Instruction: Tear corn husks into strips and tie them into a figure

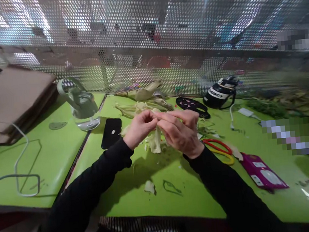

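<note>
My left hand (pixel 141 128) and my right hand (pixel 182 131) meet over the green table, their fingertips pinched together. A pale strip of corn husk (pixel 155 143) hangs below the fingers, and both hands appear closed on it; the exact grip is hidden. Just behind them lies a heap of dry corn husks (pixel 142 93). A small scrap of husk (pixel 149 187) rests on the table nearer to me. Beside my right wrist are scissors (pixel 220 147) with red and yellow handles.
Left of my hands are a dark phone (pixel 111 133) and a clear bottle with a green lid (pixel 85 109). A black bottle (pixel 219 93), a dark oval item (pixel 193 106) and a purple packet (pixel 263 171) lie rightward. A perforated metal screen (pixel 138 56) closes off the back.
</note>
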Motion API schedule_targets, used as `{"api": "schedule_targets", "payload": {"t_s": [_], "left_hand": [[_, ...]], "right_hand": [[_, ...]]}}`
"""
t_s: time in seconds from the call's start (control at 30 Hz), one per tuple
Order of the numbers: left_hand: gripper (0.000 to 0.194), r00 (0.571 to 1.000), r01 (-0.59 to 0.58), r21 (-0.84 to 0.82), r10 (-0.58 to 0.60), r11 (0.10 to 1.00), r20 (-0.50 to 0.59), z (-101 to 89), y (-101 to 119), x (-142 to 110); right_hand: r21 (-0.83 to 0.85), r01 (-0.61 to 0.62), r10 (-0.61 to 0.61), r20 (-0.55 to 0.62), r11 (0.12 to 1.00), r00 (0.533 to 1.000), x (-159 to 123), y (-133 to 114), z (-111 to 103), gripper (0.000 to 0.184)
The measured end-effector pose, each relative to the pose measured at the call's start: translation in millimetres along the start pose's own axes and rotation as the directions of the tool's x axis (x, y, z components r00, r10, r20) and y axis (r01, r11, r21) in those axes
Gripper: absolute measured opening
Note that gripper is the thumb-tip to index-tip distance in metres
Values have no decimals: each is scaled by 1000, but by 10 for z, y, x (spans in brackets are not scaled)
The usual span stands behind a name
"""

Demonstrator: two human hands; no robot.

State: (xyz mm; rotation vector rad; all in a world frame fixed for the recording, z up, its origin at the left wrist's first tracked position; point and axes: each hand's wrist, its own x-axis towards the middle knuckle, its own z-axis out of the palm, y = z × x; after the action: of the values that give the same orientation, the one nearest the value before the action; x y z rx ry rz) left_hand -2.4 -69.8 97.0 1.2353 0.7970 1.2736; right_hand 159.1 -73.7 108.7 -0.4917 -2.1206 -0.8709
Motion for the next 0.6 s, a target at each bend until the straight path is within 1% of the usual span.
{"api": "schedule_targets", "payload": {"t_s": [0.07,0.13,0.23,0.3,0.37,0.43,0.47,0.53,0.6], "left_hand": [[27,1000,3,26,-3,1000,5,-10,-34,16],[28,1000,12,33,-11,999,-18,-18,-60,31],[25,997,25,-30,-27,999,-68,-12,-75,38],[23,995,42,-92,-50,995,-81,2,-75,37],[20,994,65,-127,-76,990,-81,16,-72,37],[13,992,79,-140,-91,987,-86,28,-68,40],[12,991,86,-146,-99,986,-86,33,-65,41],[24,990,98,-169,-114,981,-88,41,-55,37],[34,988,105,-203,-126,974,-93,47,-42,25]], "right_hand": [[-29,-27,28,24,999,999,-12,11,35,17],[-80,-57,61,38,995,997,-27,35,80,11],[-150,-144,154,51,978,987,-60,71,151,3],[-116,-249,262,119,962,958,-87,82,190,8],[-54,-362,365,206,931,908,-116,84,218,13],[11,-431,414,260,902,872,-142,80,238,15],[33,-447,423,269,894,865,-153,76,246,16],[63,-462,429,277,885,860,-166,68,258,17],[70,-457,424,273,887,864,-170,62,266,17]]}}
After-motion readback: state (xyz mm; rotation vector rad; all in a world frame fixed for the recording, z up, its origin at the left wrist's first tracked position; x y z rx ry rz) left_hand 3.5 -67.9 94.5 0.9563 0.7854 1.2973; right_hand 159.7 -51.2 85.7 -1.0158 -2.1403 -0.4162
